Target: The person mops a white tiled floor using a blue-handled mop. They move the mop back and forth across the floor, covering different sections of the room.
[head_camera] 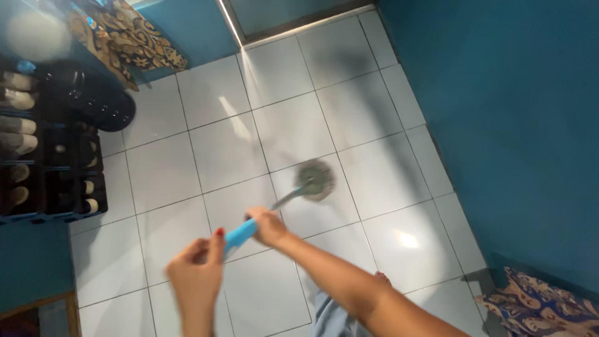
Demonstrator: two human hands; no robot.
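Person seen from above, mopping a white tile floor [249,299] w/ both hands on a mop [293,193]. Right hand [269,226] is clenched round the handle where the blue grip [240,236] ends and the bare metal rod starts; forearm runs down and to the right, elbow bent, wrist roughly in line w/ the rod. Left hand [198,271] sits nearer the body, fingers curled loosely at the top end of the blue grip, thumb w/ a red nail up against it; looks like a light grasp, but motion blur makes it hard to tell how tight. Mop head [316,180], a round grey-green bundle of strands, rests flat on the tiles just beyond the right hand, away from the person. To do this stroke well, imo: keep the head pressed flat, let the far hand steer while the near hand pivots, push in overlapping passes along the tile lines, and work back toward the feet so wet tiles aren't stepped on. A bare foot [382,279] shows just under the right forearm. Well off to the left of both hands, a dark shoe rack [50,150]; teal wall [518,125] to the right, patterned cloth [536,306] at its foot.
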